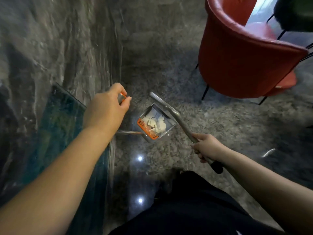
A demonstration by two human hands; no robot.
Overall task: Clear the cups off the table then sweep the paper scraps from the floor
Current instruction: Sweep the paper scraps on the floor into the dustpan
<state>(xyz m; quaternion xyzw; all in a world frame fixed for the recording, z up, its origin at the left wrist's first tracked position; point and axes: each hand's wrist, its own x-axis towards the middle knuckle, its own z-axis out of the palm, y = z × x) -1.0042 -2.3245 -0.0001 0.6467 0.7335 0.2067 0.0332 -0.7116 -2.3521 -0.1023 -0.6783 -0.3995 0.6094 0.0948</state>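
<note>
My left hand (108, 107) grips the orange-tipped top of the dustpan's handle (122, 97). Below it hangs the grey dustpan (166, 123) with an orange comb edge, above the speckled floor. Pale paper scraps (156, 123) lie inside the pan. My right hand (207, 147) grips a long metal broom handle (171, 110) that runs diagonally across the pan toward the upper left; its black end cap (217, 167) sticks out behind my hand. The broom's head is not visible. No cups are in view.
A red tub chair (240, 61) on thin black legs stands at the upper right. A dark marble wall (59, 39) fills the left, with a glass panel (55, 126) leaning along it. A dark chair (294, 11) shows at the top right corner. My dark-clothed legs (186, 209) are below.
</note>
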